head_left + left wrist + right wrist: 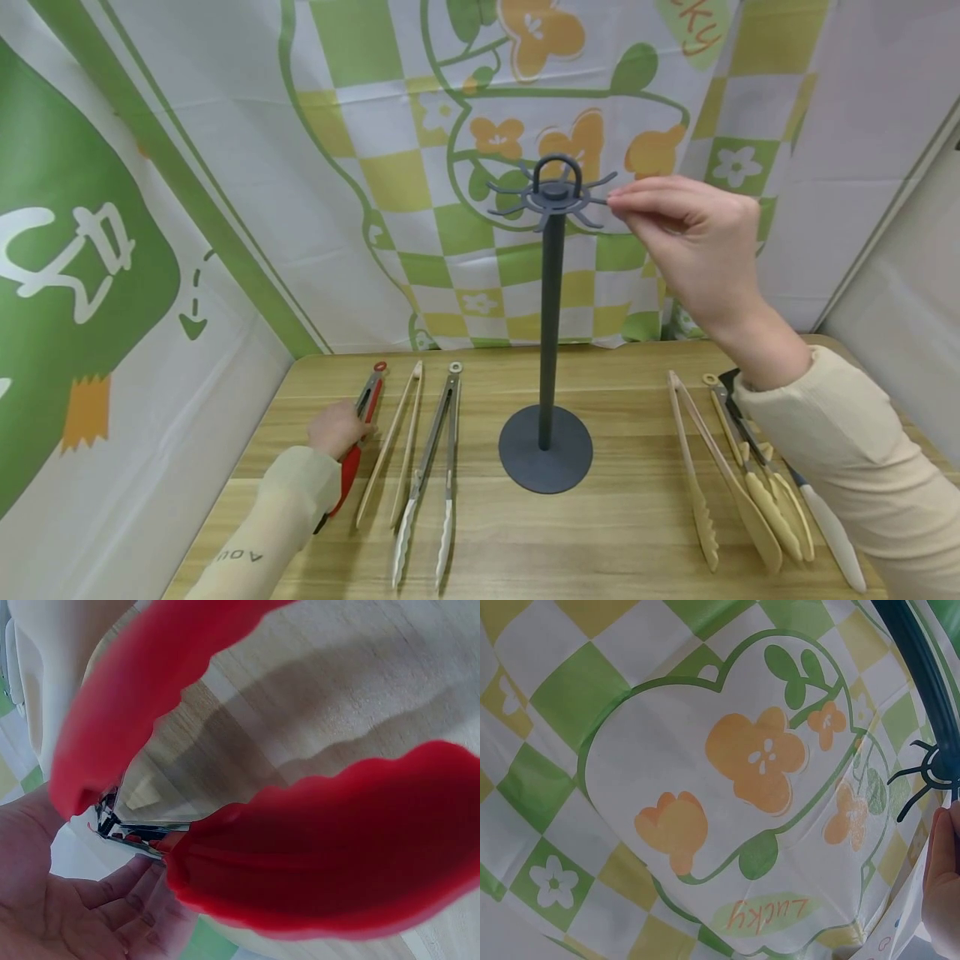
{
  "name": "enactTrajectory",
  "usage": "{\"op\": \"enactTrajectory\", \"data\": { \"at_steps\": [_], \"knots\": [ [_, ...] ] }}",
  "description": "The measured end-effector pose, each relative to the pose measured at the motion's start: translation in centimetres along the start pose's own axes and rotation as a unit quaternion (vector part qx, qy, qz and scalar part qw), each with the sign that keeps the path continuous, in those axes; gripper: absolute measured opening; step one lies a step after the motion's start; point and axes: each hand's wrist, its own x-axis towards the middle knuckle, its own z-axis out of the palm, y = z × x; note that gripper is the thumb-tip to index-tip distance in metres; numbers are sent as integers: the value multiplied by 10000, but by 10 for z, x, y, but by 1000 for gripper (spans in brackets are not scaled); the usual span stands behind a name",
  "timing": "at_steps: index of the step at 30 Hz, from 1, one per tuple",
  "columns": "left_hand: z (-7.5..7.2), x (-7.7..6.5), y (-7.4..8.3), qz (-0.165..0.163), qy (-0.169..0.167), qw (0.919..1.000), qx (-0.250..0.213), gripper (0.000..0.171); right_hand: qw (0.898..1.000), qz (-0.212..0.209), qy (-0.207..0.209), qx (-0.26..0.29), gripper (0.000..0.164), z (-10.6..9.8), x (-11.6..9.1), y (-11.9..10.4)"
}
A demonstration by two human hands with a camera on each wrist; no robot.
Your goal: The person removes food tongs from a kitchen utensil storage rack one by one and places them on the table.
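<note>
My left hand [342, 429] is at the far left of the table, gripping red-headed kitchen tongs [348, 475] by the middle. In the left wrist view the red scalloped heads [322, 847] stand spread apart, with thumb and fingers [135, 907] to either side of the metal arms. My right hand [701, 237] is raised at the top of a dark grey utensil stand [551, 333], its thumb and fingertips pinching one of the hooks on the ring. The right wrist view catches only part of that hand [941, 885] beside the hooks [909, 791].
Right of the red tongs lie wooden tongs [408, 442] and white-tipped metal tongs [431, 483]. Beige tongs [701, 450], yellow-tipped tongs [772, 500] and a pale-handled utensil [832, 533] lie under the right forearm. A patterned curtain [502, 283] hangs behind the wooden table [615, 525].
</note>
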Motion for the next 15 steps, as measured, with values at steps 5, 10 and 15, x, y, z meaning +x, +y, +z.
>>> {"op": "enactTrajectory", "data": {
  "at_steps": [5, 10, 15],
  "knots": [
    [2, 1, -1, -21, -28, 10000, 66, 30, 10000, -14, -26, -21, 7, -1, 0, 0],
    [3, 2, 0, -41, -60, 9999, 79, 30, 9999, -46, -94, -76, 6, -1, 0, 0],
    [5, 3, -1, -95, -149, 9998, 101, 29, 10000, -26, -65, -44, 6, -1, 0, 0]
  ]
}}
